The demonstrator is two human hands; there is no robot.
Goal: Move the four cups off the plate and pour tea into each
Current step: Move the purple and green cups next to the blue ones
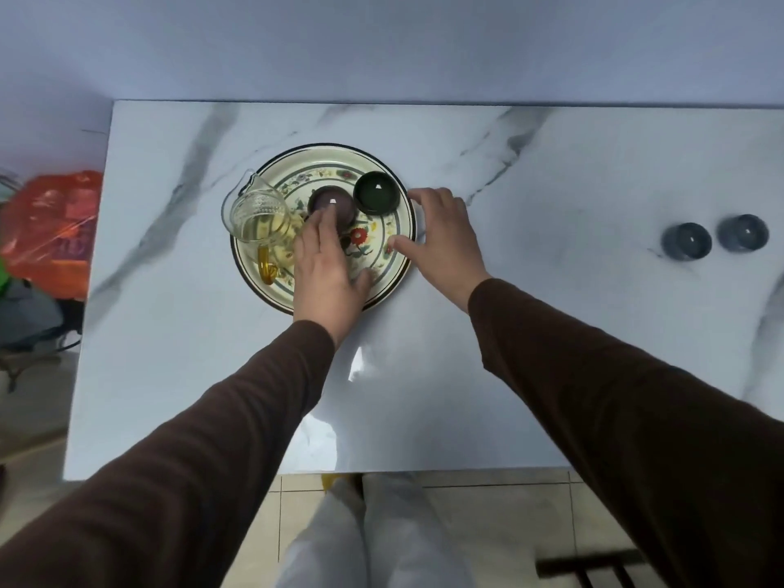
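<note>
A floral plate (314, 167) lies on the marble table. On it stand a purple cup (339, 199) and a dark green cup (376, 192), both upright. A glass pitcher (259, 214) holding yellowish tea stands on the plate's left side, its amber handle toward me. Two blue-grey cups (686, 241) (743, 232) stand on the table far to the right. My left hand (329, 265) reaches over the plate, fingertips touching the purple cup's near rim, thumb spread away. My right hand (441, 235) hovers spread over the plate's right rim beside the green cup, holding nothing.
The marble table (551, 333) ends at a wall behind and at a near edge above my legs. Orange plastic bags (55, 231) sit on the floor left of the table. A dark stool (594, 566) shows at the lower right.
</note>
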